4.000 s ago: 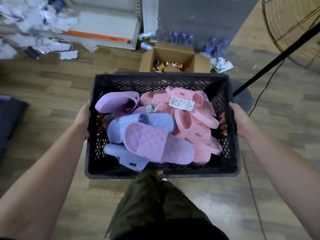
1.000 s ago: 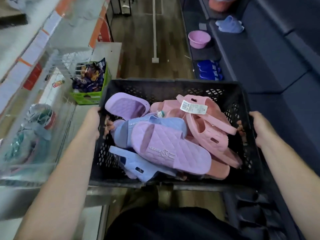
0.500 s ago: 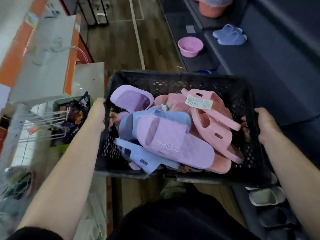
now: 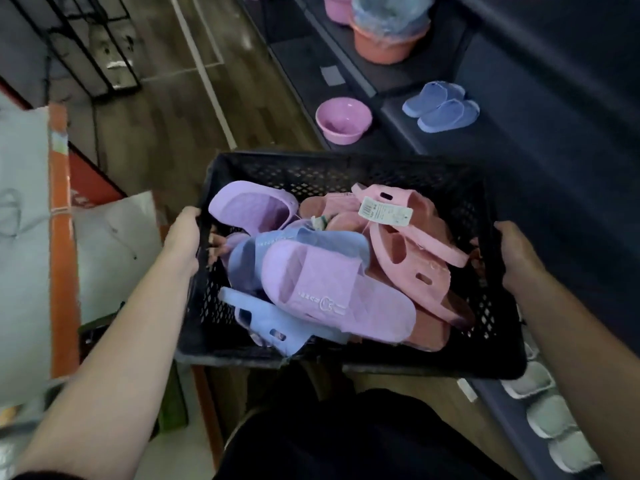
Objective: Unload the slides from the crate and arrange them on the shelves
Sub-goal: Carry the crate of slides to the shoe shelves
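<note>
Both ends of the crate (image 4: 346,169) are gripped by the left hand (image 4: 181,240) and right hand (image 4: 516,252), fingers (image 4: 218,242) curled through its handles. Inside, the top lilac slide (image 4: 332,292) is aligned far-left to near-right.

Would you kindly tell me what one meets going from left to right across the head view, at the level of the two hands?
Left hand gripping the black crate → far lilac slide → white price tag → right hand gripping the crate's other side.
</note>
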Demonstrator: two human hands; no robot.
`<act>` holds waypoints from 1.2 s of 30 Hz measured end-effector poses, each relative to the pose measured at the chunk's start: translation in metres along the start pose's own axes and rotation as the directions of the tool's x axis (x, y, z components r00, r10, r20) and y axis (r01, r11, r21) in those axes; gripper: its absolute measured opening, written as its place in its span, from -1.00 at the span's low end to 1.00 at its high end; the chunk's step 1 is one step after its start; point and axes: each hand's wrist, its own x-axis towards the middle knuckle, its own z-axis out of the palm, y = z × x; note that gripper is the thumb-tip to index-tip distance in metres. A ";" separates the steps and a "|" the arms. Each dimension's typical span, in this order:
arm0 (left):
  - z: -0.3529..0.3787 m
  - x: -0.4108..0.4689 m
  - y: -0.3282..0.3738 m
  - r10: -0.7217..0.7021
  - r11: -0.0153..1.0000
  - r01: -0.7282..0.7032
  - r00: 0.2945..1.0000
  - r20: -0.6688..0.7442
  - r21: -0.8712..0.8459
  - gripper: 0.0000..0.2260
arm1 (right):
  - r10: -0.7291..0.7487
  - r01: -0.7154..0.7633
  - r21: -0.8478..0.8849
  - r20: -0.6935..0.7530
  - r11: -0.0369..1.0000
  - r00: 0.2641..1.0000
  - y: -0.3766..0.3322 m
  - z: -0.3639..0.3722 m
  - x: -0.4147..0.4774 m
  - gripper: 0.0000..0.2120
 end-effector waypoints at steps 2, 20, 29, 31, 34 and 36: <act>0.009 0.043 0.031 0.013 0.998 -0.015 0.999 0.046 0.060 -0.60 | 0.021 -0.018 0.042 -0.050 0.999 0.999 -0.006 0.022 0.015 -0.63; 0.177 0.303 0.182 -0.094 0.859 -0.113 0.924 0.372 0.499 -0.50 | 0.350 -0.143 0.495 -0.357 0.857 0.866 0.020 0.146 0.125 -0.59; 0.260 0.419 0.189 -0.239 0.714 -0.109 0.890 0.387 0.692 -0.61 | 0.474 -0.266 0.533 -0.303 0.803 0.827 0.035 0.204 0.190 -0.73; 0.281 0.436 0.184 -0.203 0.713 -0.129 0.903 0.379 0.689 -0.64 | 0.509 -0.282 0.599 -0.248 0.750 0.824 0.048 0.217 0.207 -0.72; 0.309 0.491 0.166 -0.181 0.664 -0.187 0.899 0.398 0.724 -0.63 | 0.550 -0.293 0.620 -0.272 0.728 0.790 0.076 0.233 0.235 -0.74; 0.327 0.520 0.149 -0.167 0.617 -0.240 0.891 0.423 0.749 -0.61 | 0.569 -0.287 0.626 -0.309 0.725 0.762 0.097 0.242 0.254 -0.70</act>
